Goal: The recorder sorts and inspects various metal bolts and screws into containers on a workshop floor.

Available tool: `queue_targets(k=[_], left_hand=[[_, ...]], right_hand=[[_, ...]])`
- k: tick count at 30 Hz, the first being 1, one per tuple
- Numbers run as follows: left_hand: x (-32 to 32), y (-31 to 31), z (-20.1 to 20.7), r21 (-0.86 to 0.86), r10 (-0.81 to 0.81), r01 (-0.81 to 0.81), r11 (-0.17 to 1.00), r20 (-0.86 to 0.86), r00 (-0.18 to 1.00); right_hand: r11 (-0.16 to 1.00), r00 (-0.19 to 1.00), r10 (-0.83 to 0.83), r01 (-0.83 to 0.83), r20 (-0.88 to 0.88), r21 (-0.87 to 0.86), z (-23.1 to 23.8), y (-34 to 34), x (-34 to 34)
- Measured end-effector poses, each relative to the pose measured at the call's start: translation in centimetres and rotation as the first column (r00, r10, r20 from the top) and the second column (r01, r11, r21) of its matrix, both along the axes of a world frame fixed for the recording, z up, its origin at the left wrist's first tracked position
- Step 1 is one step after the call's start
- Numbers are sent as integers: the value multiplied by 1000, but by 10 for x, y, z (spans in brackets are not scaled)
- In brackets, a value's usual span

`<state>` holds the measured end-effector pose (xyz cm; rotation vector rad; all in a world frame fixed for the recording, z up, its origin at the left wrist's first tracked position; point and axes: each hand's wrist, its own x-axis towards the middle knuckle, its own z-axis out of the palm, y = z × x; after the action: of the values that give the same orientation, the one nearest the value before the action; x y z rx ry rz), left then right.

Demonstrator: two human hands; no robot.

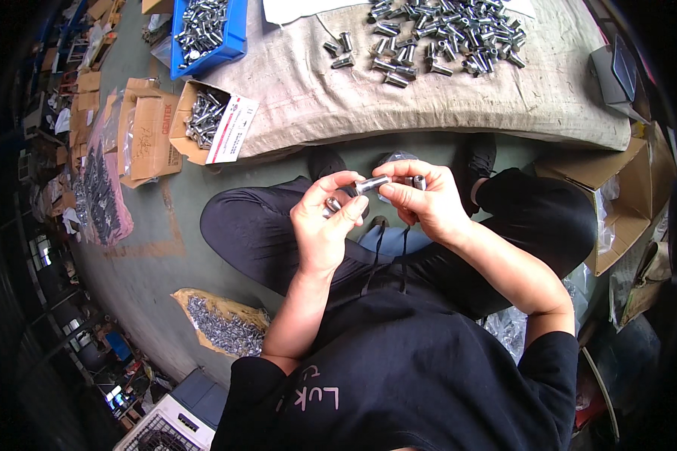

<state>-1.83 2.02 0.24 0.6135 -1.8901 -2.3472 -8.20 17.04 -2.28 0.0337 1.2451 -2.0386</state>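
Observation:
Between my two hands, above my lap, is a small shiny metal cylindrical fitting [371,184] with a wider end. My left hand [322,223] pinches its left end between thumb and forefinger, and my right hand [438,201] pinches its right end. A second fitting [332,204] is tucked in the curled fingers of my left hand. Another fitting [419,182] sticks out between the fingers of my right hand. Many similar fittings [459,34] lie in a loose heap on the cloth-covered table [308,94] in front of me.
A blue bin [241,46] and an open carton [237,128] hold more fittings at the table's left. Small metal parts lie on a yellowish sheet [192,301] at my left. An open cardboard box [617,203] stands at right, below a grey device [617,79] on the table's edge.

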Motion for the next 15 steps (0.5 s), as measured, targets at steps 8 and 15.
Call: queue_targets(k=[8,15], left_hand=[[1,-3,2,-124,7,-14,992,-55,998],[-32,-50,10,189,296,-308,933,90,951]], right_hand=[[995,990,56,-44,133,-92,2,-4,-1],[999,972,35,-27,234,-41,0,-1,-4]])
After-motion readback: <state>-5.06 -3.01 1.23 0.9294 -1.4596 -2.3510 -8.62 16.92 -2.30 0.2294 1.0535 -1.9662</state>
